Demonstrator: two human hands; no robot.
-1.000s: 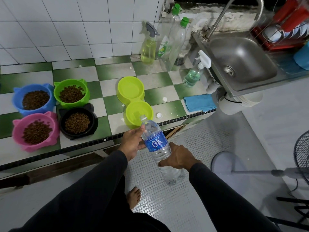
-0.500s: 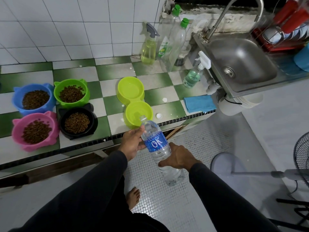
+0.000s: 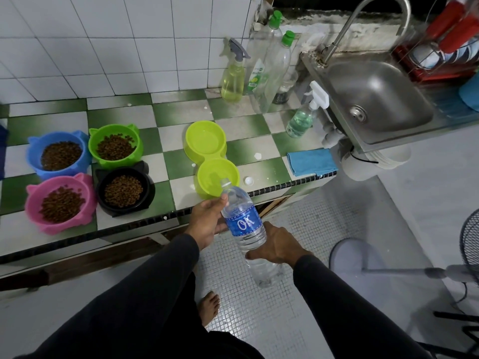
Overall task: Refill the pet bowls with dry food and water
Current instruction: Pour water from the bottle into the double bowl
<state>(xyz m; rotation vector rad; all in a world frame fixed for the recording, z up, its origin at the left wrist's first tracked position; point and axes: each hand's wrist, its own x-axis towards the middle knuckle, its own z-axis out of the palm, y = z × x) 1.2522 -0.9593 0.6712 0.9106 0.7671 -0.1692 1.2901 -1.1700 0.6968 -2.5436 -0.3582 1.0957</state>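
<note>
A clear water bottle [image 3: 243, 221] with a blue label is tilted, its uncapped mouth over the near basin of a lime double bowl [image 3: 207, 156]. My left hand [image 3: 207, 221] grips the bottle near its shoulder. My right hand [image 3: 276, 248] grips its lower body. A small white cap [image 3: 249, 181] lies on the counter beside the bowl. Dry food fills a blue bowl [image 3: 58, 154], a green bowl [image 3: 115, 146], a pink bowl [image 3: 61, 203] and a black bowl [image 3: 124, 190] at the left.
Spray bottles [image 3: 233, 79] and tall dish-soap bottles [image 3: 272, 71] stand by the wall. A small spray bottle [image 3: 302, 120] and a blue cloth [image 3: 311, 161] lie near the steel sink [image 3: 375, 99]. A fan [image 3: 461, 270] stands on the floor at the right.
</note>
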